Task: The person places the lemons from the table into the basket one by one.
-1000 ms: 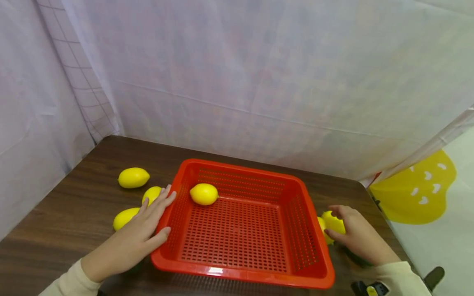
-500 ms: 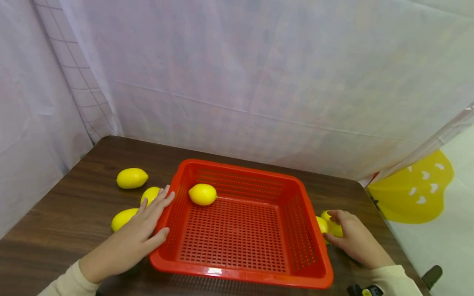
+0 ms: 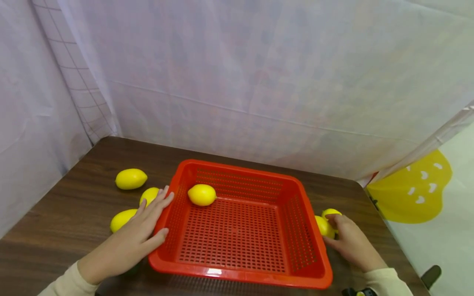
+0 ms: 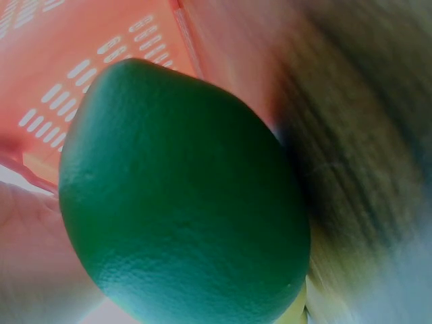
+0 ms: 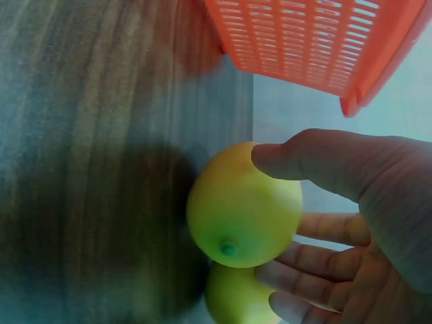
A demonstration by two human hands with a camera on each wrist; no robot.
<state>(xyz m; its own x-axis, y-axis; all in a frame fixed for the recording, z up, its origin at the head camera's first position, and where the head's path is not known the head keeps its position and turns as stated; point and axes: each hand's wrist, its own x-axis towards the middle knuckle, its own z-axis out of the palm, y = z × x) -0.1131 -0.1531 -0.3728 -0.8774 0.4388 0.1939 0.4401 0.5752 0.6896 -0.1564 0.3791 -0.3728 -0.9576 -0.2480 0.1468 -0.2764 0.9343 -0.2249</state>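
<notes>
A red perforated plastic basket (image 3: 237,279) stands on the brown table, with one lemon (image 3: 202,195) lying inside at its far left. My left hand (image 3: 135,238) rests along the basket's left rim, fingers extended. Close under that hand, a green lime-like fruit (image 4: 182,196) fills the left wrist view. Right of the basket, my right hand (image 3: 352,242) holds a lemon (image 5: 243,209), its thumb at one side and its fingers curled behind it. A second lemon (image 5: 239,297) lies right beside that one, near the fingertips; in the head view it shows as a yellow end (image 3: 331,213).
Left of the basket lie three lemons: one at the back (image 3: 131,179), one by the left fingertips (image 3: 149,196) and one partly behind the left hand (image 3: 122,220). White curtains (image 3: 237,82) hang behind the table (image 3: 92,164). A yellow printed shape (image 3: 414,189) shows at the right.
My right hand has moved left and closed in on the lemons beside the basket, its thumb and fingers now around one. The left hand and the basket stay in place.
</notes>
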